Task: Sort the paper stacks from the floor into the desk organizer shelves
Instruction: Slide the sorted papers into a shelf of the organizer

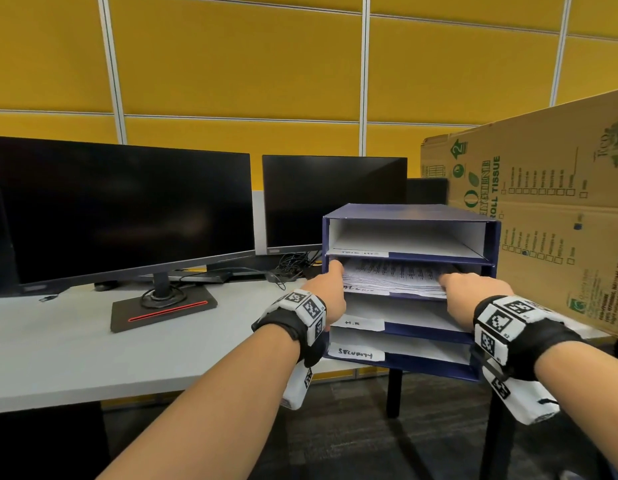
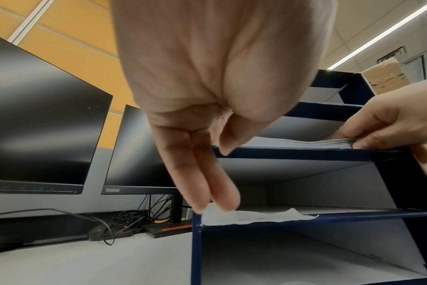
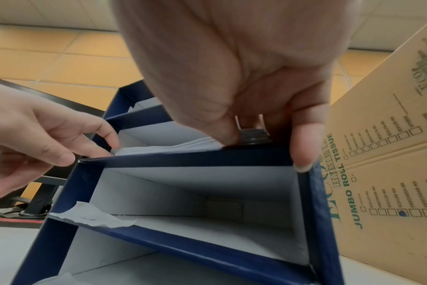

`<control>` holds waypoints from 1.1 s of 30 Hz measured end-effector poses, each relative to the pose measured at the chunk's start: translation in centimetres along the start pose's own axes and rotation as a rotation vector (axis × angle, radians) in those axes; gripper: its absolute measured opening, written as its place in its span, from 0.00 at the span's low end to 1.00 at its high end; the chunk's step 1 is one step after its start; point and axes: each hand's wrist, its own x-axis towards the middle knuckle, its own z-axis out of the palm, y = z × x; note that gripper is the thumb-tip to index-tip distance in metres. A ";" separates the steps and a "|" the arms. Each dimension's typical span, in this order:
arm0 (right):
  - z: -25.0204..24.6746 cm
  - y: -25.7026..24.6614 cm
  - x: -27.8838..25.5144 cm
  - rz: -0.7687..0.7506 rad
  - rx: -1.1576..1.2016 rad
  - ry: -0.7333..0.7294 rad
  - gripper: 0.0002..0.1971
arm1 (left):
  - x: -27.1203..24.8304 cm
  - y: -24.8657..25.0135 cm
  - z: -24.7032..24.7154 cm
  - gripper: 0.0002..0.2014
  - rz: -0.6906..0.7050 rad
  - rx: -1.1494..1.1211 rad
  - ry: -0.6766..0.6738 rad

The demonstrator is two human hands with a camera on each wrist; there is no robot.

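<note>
Paper stack (image 1: 392,277) lies in the second shelf from the top of the blue desk organizer (image 1: 409,216), which stands on the grey tabletop (image 1: 75,348). Leftmost sit two dark monitors (image 1: 124,209), cables trailing between them. The left hand (image 1: 330,292) pinches the stack's left front corner, thumb on top, two fingers pointing down toward the labelled shelf below. The right hand (image 1: 474,285) grips the stack's right front corner at the organizer's wall. Further right leans a cardboard box (image 1: 550,209) printed "ROLL TISSUE".
</note>
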 end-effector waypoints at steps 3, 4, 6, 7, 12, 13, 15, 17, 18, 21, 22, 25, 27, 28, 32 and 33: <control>0.1 0.3 0.0 0.017 0.058 0.020 0.16 | -0.2 0.2 0.1 0.25 -0.006 -0.053 -0.010; 0.2 0.3 -0.1 0.023 0.072 0.035 0.15 | -0.1 0.1 0.1 0.25 -0.010 -0.075 0.041; 0.1 0.4 -0.6 0.022 0.056 0.095 0.13 | 0.0 0.0 0.1 0.24 -0.024 -0.120 0.176; 0.0 0.4 -0.9 0.017 0.029 0.140 0.12 | 0.1 0.0 0.2 0.23 -0.029 -0.131 0.216; -0.6 -0.3 -2.1 -0.012 -0.019 0.173 0.10 | 0.1 -0.1 0.5 0.21 -0.004 -0.151 0.157; -0.5 -0.3 -2.0 -0.019 -0.009 0.148 0.11 | 0.1 -0.1 0.5 0.22 0.000 -0.156 0.145; -0.2 -0.3 -1.7 -0.021 0.007 0.104 0.11 | 0.1 -0.2 0.5 0.25 -0.002 -0.166 0.104; 0.1 -0.2 -1.5 -0.016 0.011 0.076 0.12 | 0.1 -0.2 0.5 0.27 -0.005 -0.175 0.053; 0.2 -0.1 -1.4 -0.013 0.014 0.066 0.13 | 0.0 -0.2 0.5 0.27 -0.006 -0.169 0.036; 0.5 0.0 -1.3 -0.008 0.020 0.051 0.16 | 0.0 -0.2 0.7 0.27 -0.003 -0.155 0.016; 0.5 0.0 -1.3 -0.011 0.018 0.052 0.18 | 0.0 -0.2 0.7 0.27 -0.001 -0.150 0.016; 0.5 0.1 -1.3 -0.016 0.019 0.040 0.20 | 0.0 -0.2 0.6 0.27 -0.003 -0.127 0.001; 0.4 0.1 -1.3 -0.014 0.022 0.024 0.20 | 0.0 0.0 0.6 0.29 -0.004 -0.110 -0.020; 0.4 0.1 -1.3 -0.014 0.024 0.016 0.21 | 0.0 0.0 0.6 0.30 -0.005 -0.105 -0.032; 0.1 0.0 -1.4 -0.019 0.027 -0.017 0.19 | -0.3 0.1 0.3 0.28 0.003 -0.127 -0.027; 0.0 0.0 -1.5 -0.020 0.030 -0.022 0.19 | -0.4 0.1 0.3 0.28 0.005 -0.149 -0.017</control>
